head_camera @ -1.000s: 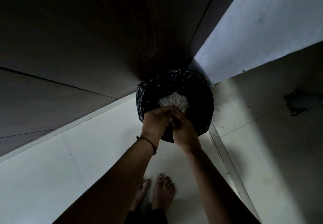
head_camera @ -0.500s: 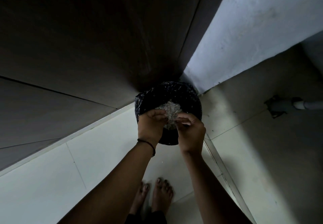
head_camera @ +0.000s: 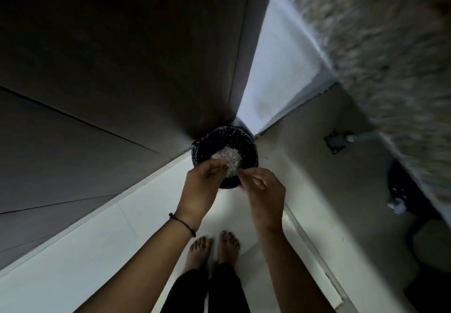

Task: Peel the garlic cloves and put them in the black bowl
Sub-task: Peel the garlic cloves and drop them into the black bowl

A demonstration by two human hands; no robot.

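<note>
A round bin lined with a black plastic bag [head_camera: 246,142] stands on the floor in the corner, and a pile of white papery garlic skins [head_camera: 227,156] lies inside it. Both my hands hover just above its near rim, a little apart. My left hand [head_camera: 200,185] has its fingers curled against the thumb, with nothing visible in them. My right hand [head_camera: 264,190] has loosely curled fingers and holds nothing that I can see. No garlic cloves and no black bowl are in view.
Dark cabinet panels [head_camera: 109,81] rise on the left, a white wall [head_camera: 275,81] behind the bin. A blurred speckled counter [head_camera: 390,68] overhangs at right, with a pipe [head_camera: 351,138] and a dark round object [head_camera: 402,190] under it. My bare feet [head_camera: 214,249] stand on pale floor tiles.
My hands have drawn apart over the bin; a second ago they were pressed together. The view has swung, bringing the counter and things under it into sight at right.
</note>
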